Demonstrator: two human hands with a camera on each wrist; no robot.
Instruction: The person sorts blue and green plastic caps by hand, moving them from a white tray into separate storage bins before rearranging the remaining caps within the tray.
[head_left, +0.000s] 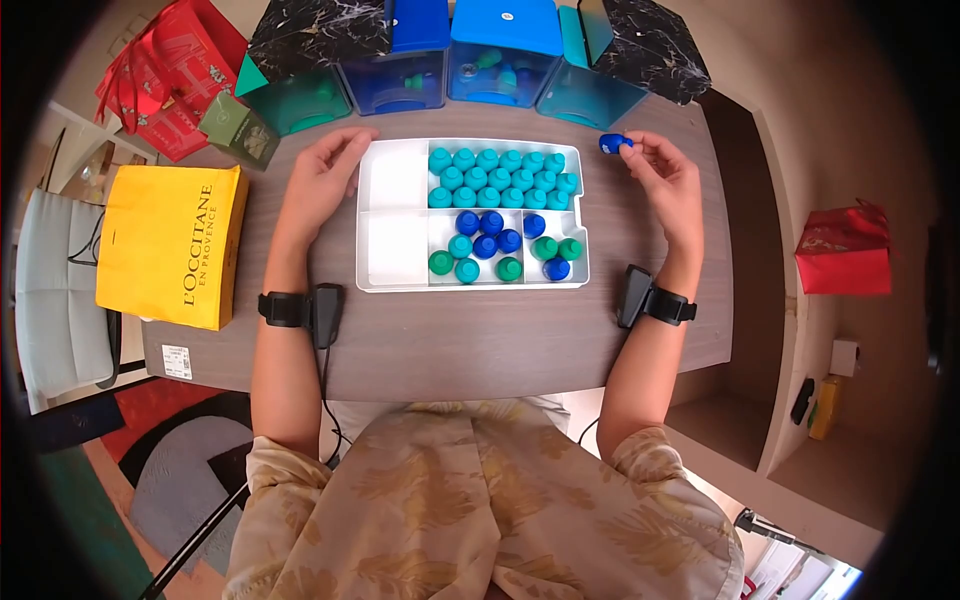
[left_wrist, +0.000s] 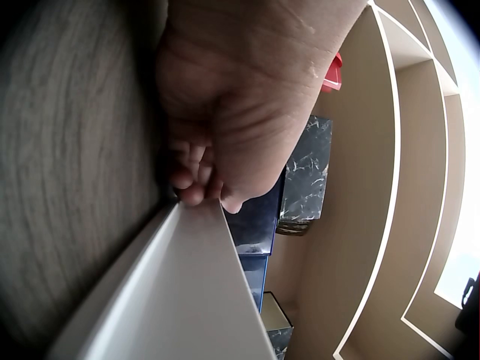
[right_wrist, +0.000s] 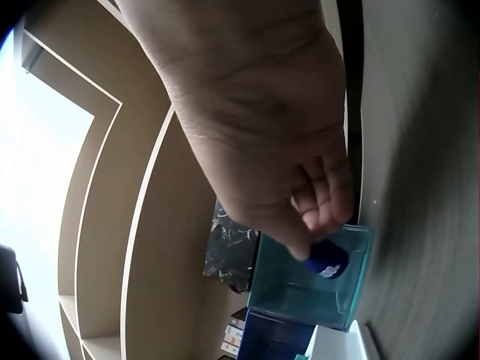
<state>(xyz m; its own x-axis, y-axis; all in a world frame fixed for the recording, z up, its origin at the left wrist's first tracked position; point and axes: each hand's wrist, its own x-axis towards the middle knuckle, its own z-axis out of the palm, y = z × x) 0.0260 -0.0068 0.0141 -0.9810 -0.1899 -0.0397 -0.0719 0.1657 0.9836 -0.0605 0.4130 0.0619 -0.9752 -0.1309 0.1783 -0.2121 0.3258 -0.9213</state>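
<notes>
My right hand [head_left: 665, 185] pinches a small dark-blue bottle-shaped piece [head_left: 612, 144] between thumb and fingers, to the right of a white divided tray [head_left: 398, 214]. A pale mark shows on the blue piece [right_wrist: 327, 259] in the right wrist view. Rows of teal bottle-shaped pieces [head_left: 487, 178] fill the tray's rear compartment, while blue, green and teal ones [head_left: 485, 246] stand mixed in the front compartments. Beside the tray's rear left corner lies my left hand [head_left: 325, 180], fingers loosely bent. Its fingertips [left_wrist: 193, 196] are right at the tray's wall in the left wrist view.
Along the back of the table stand several see-through bins, teal [head_left: 300, 98] and blue [head_left: 505, 75], some holding pieces. A yellow bag [head_left: 170, 245], a green box [head_left: 240, 130] and a red bag [head_left: 175, 80] are at the left. Another red bag [head_left: 845, 250] is beyond the right edge.
</notes>
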